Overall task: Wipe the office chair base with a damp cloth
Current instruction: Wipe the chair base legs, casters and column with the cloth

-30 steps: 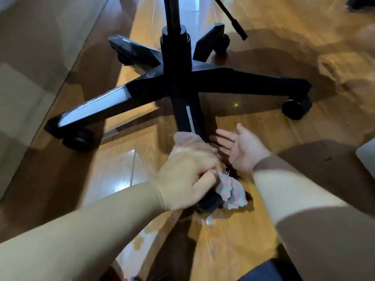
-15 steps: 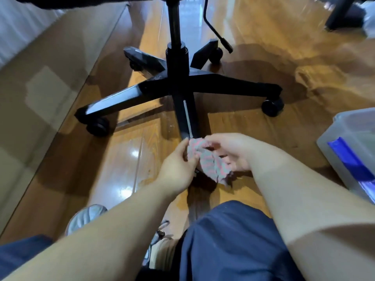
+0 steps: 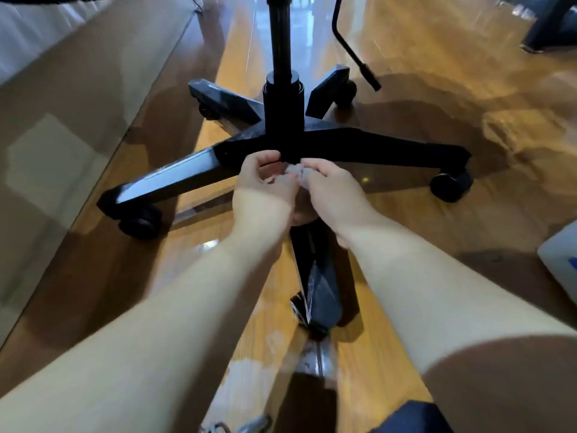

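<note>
The black five-legged chair base point(image 3: 359, 145) stands on the wooden floor, its central column point(image 3: 282, 89) rising out of view. My left hand point(image 3: 263, 189) and my right hand point(image 3: 331, 192) are close together just in front of the hub, above the leg that points toward me point(image 3: 318, 276). Both hold a small pale cloth point(image 3: 295, 171) between their fingertips; most of the cloth is hidden behind the hands and blurred.
Castors sit at the leg ends at left point(image 3: 140, 221) and right point(image 3: 451, 185). A height lever point(image 3: 356, 51) hangs at upper right. A clear plastic bin point(image 3: 562, 260) sits at the right edge. A wall point(image 3: 46, 120) runs along the left.
Both hands with the cloth have moved from the end of the near leg up toward the hub. The right hand, empty a second ago, now holds the cloth too.
</note>
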Available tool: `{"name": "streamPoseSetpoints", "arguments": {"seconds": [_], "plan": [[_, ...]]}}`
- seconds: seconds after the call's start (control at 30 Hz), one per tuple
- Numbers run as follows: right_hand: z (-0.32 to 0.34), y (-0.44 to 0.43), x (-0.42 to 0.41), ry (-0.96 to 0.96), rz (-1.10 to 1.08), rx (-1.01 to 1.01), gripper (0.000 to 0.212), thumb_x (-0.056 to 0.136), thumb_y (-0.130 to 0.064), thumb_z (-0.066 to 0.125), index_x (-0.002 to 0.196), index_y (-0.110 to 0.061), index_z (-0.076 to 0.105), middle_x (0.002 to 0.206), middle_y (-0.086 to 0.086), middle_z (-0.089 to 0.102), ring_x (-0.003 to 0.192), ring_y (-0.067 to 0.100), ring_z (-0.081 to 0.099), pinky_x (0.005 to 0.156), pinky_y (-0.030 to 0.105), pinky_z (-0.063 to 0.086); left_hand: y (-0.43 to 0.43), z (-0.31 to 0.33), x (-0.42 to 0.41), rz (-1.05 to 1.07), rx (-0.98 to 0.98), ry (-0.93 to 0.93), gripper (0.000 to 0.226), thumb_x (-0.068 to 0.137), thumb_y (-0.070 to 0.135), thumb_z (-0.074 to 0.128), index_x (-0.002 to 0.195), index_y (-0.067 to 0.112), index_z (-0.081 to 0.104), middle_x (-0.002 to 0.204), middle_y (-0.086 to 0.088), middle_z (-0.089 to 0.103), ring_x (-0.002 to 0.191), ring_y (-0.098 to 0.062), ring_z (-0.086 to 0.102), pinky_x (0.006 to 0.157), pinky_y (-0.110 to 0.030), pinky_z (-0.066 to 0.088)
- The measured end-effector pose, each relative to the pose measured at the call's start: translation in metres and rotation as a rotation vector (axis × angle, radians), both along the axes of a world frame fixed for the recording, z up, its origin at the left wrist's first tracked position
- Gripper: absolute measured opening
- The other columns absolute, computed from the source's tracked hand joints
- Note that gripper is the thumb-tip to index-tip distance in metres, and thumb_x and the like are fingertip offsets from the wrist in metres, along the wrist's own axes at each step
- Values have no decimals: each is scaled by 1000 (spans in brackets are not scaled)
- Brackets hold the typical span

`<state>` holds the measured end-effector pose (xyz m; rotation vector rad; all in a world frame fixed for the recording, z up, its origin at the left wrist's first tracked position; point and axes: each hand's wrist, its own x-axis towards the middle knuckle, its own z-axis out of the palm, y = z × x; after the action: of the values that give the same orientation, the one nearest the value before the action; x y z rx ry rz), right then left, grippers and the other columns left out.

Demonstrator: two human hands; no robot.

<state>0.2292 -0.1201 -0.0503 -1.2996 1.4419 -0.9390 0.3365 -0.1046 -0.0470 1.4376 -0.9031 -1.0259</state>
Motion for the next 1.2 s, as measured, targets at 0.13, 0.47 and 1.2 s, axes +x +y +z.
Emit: {"name": "streamPoseSetpoints", "arguments": {"seconds": [0.13,0.47,1.2], "plan": [[-19,8,-12,-208,263,40,39,86,-19,67,122,-33,61,116,-10,67,107,3,62,97,21,48,-9,-6,16,-140,63,498,35,84,-10,35,91,16,57,90,-1,71,80,-13,72,60,-29,55],[-29,-44,-21,-377,-401,342,26,98,-10,41,107,-20,63,102,10,67,81,25,67,55,28,56,-13,-34,24,-331,-22,-249,50,94,17,59,139,34,48,129,1,60,98,6,61,84,-15,51],[-86,-65,-32,-838,-52,587,29,93,-12,41,65,-19,47,53,-10,23,51,9,16,60,20,18,-17,-56,27,-441,1,-373,65,94,28,59,149,37,26,143,39,13,140,4,16,114,-21,16]]}}
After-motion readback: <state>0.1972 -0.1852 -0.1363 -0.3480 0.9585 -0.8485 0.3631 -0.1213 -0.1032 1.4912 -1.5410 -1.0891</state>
